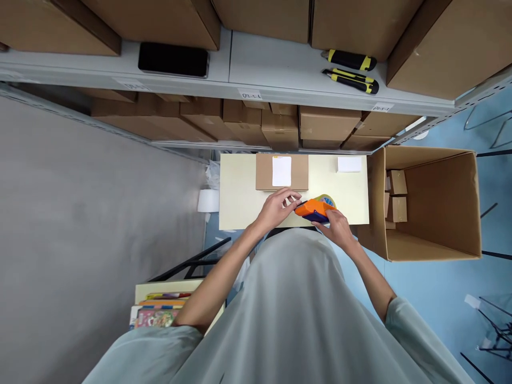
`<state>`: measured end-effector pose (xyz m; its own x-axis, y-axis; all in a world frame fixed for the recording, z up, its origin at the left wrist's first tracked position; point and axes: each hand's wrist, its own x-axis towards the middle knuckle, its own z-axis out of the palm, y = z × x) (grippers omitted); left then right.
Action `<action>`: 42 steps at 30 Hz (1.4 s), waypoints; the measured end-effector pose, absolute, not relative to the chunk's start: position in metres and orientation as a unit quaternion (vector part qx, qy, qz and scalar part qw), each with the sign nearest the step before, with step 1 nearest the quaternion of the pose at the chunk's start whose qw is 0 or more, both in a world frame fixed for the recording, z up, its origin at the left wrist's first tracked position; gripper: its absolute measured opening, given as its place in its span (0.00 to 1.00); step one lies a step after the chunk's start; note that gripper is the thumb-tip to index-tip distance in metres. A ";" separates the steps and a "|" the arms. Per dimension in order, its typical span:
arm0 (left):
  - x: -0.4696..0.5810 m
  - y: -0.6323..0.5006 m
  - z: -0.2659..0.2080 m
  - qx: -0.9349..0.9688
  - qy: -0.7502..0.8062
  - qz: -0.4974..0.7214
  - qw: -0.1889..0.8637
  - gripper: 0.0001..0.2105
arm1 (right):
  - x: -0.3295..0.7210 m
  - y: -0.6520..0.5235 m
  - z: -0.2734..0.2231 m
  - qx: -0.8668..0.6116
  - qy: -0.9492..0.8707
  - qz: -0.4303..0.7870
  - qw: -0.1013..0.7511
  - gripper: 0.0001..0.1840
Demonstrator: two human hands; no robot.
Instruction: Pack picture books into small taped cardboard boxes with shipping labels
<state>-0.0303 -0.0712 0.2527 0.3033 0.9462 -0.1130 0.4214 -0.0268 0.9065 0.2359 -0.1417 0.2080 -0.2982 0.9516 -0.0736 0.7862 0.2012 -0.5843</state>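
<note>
Over the near edge of the cream table (240, 210): an orange and dark-blue tape dispenser (314, 209), as it appears, is held in front of you, between your two hands; a roll with a bluish centre (326, 199) shows just behind it, though whether mounted on it or lying apart cannot be told.

Right hand (338, 226): closed round the dispenser's right end, thumb on the side nearest you; gripping there presumably leaves the opposite end accessible to your other hand.

Left hand (282, 205): fingers bent, tips at the dispenser's left end; you cannot tell whether they pinch anything, but the pose suggests steadying or fingering that end.

Brown carton (299, 172): flat on the table beyond your left hand, its white label (282, 170) uppermost, likely so that it stays readable.

White paper stack (349, 164): near the table's far right corner, apart from the carton, arguably to suit your right arm's reach.

Large open carton (444, 200): at the table's right end, small boxes (398, 209) inside; its mouth faces up, within your reach.

Grey shelf (268, 66): two utility knives (352, 60) lie side by side, a black smartphone (174, 60) farther left, seemingly stored there to spare table space.
</note>
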 end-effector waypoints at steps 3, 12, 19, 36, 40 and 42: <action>-0.022 -0.073 0.254 0.660 0.522 0.290 0.457 0.08 | 0.241 -0.141 0.207 -0.549 -0.775 0.260 0.175 0.22; -0.002 -0.092 0.237 0.635 0.556 0.321 0.429 0.08 | 0.262 -0.139 0.198 -0.529 -0.799 0.232 0.164 0.21; 0.013 -0.138 0.214 0.564 0.612 0.379 0.403 0.11 | 0.293 -0.152 0.191 -0.497 -0.830 0.227 0.116 0.22; 0.033 -0.129 0.065 0.316 0.729 0.457 0.399 0.10 | 0.333 -0.069 0.102 -0.497 -0.842 0.178 -0.114 0.30; 0.038 -0.116 0.046 0.281 0.750 0.475 0.365 0.07 | 0.326 -0.062 0.083 -0.503 -0.836 0.182 -0.124 0.34; 0.039 -0.111 0.040 0.272 0.756 0.486 0.344 0.06 | 0.321 -0.062 0.076 -0.504 -0.836 0.183 -0.118 0.34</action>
